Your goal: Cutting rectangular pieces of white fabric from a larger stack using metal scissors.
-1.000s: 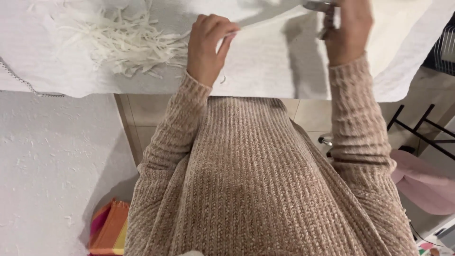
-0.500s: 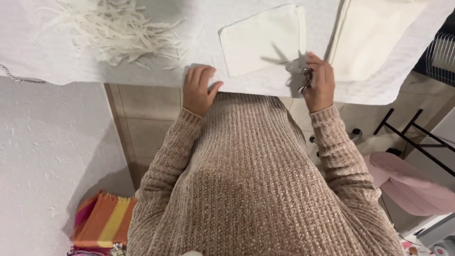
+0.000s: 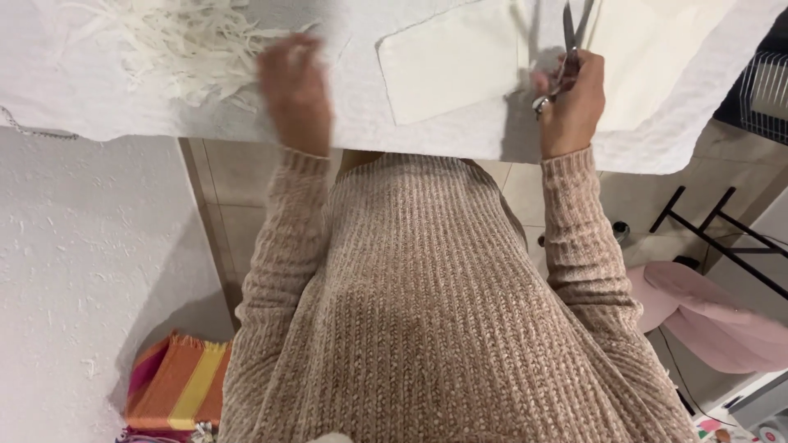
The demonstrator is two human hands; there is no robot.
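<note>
Nearest to me is my own ribbed beige sweater (image 3: 435, 312), filling the middle of the view, both sleeves running up toward twelve o'clock. Down at seven o'clock on the floor lies a striped cloth (image 3: 176, 385) in orange, yellow and pink; out at four o'clock sits a pink seat (image 3: 706, 316) beside a black metal frame (image 3: 722, 238).

Up at the bench (image 3: 460, 135), covered in a white textured sheet, my right hand (image 3: 570, 102) at one o'clock has its fingers wrapped through the handles of the scissors (image 3: 566, 49), blades pointing away from me and slightly parted. Just left of them lies a cream rectangle of fabric (image 3: 451, 70), flat on the bench, its right edge near the blades. A second cream piece (image 3: 648, 57) lies to the right of that hand.

My left hand (image 3: 295, 90) at eleven o'clock is a blur over the bench edge, holding nothing I can make out; how far its fingers are spread I cannot tell. Beyond it, far at eleven, a loose heap of thin cream strips (image 3: 189, 41) is scattered.
</note>
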